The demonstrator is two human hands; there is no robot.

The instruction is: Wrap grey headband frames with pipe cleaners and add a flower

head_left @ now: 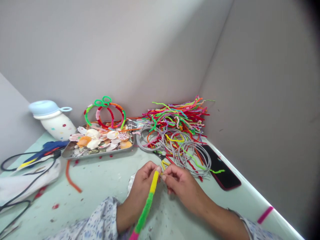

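A fuzzy wrapped strip [147, 207], yellow at its upper end, then green, then pink at the bottom edge, runs up over my left hand [143, 185]. My left hand is closed, its fingers pinching the strip's yellow end. Close beside it, my right hand [181, 185] is closed too, thumb and forefinger pinching a thin yellow pipe cleaner [163, 164] next to that end. The fingertips of both hands nearly meet. Just beyond them lie coiled grey wire rings [197, 156] with loose pipe cleaners among them.
A metal tray [100, 154] of shells bears decorated hoops [123, 115]. Behind the wires is a pile of pipe cleaners [177, 115]. A phone [223, 171] lies right, a white bottle [56, 125] stands left, and black cables [27, 186] cross the left side.
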